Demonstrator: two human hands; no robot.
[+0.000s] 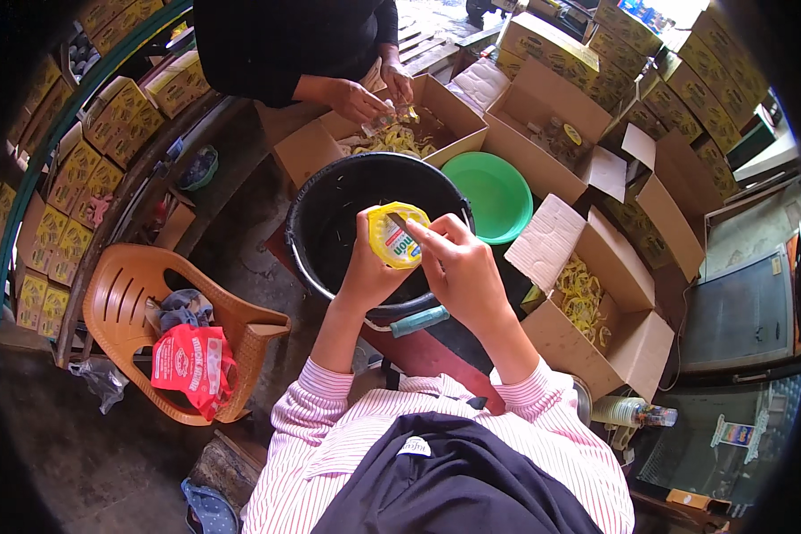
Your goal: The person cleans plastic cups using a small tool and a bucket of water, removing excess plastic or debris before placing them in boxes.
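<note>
Bucket (pixel 316 231) mid-frame, tub (pixel 396 246) over its opening. Basin (pixel 494 191) just right of bucket. Chair (pixel 116 289) at left of frame (bag (pixel 194 367) on it). Open box (pixel 561 345) at right, strips (pixel 581 298) inside.

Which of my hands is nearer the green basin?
Right. Your right hand is on the near side of the green basin; your left hand is farther off to its left.

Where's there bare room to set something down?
Bare: inside the green basin, right of the black bucket, and on the floor between the orange chair and bucket. Crowded: above the bucket, where the left hand and right hand meet at the yellow tub; the box of yellow strips at right; the chair seat, under a red bag.
</note>
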